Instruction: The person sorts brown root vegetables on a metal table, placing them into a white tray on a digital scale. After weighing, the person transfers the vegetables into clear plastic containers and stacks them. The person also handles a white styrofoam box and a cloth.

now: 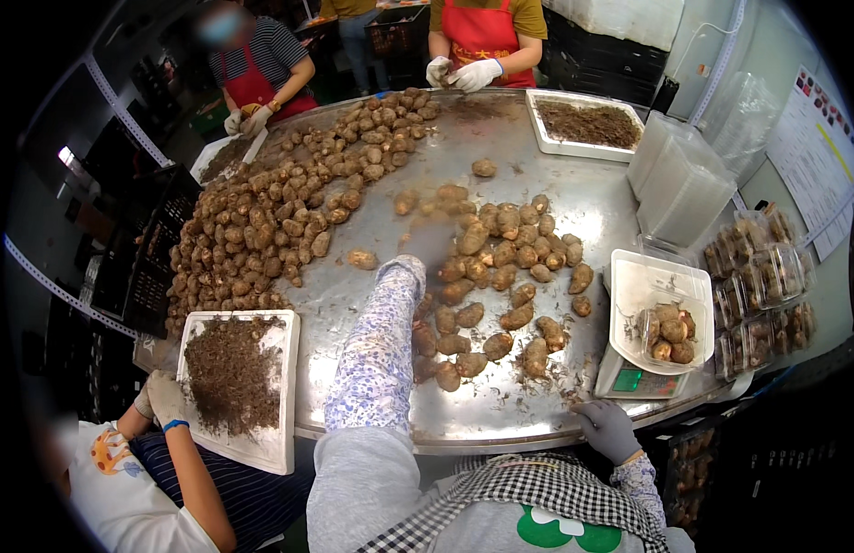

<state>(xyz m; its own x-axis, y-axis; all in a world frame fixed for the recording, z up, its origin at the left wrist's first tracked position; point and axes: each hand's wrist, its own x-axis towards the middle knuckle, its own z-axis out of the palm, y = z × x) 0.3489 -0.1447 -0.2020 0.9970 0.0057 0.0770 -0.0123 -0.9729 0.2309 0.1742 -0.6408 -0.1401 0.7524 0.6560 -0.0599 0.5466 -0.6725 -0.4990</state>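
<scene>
My left arm, in a flowered sleeve, stretches over the metal table to a loose group of brown taro corms (505,230). My left hand (427,241) is smeared by motion among them, so its fingers and anything in them cannot be made out. At the near table edge, my right hand (608,430) rests in a grey glove, fingers laid on the metal and nothing seen in them. Just beyond it stands a white weighing scale (630,380) with a lit green display. On the scale's pan, a clear plastic box (668,336) holds several taro corms.
A big taro heap (261,212) covers the table's left. White trays of dirt stand at near left (284,369), far left and far right (588,147). Stacked clear boxes (680,175) and filled packs (759,276) line the right. Gloved co-workers work around the table.
</scene>
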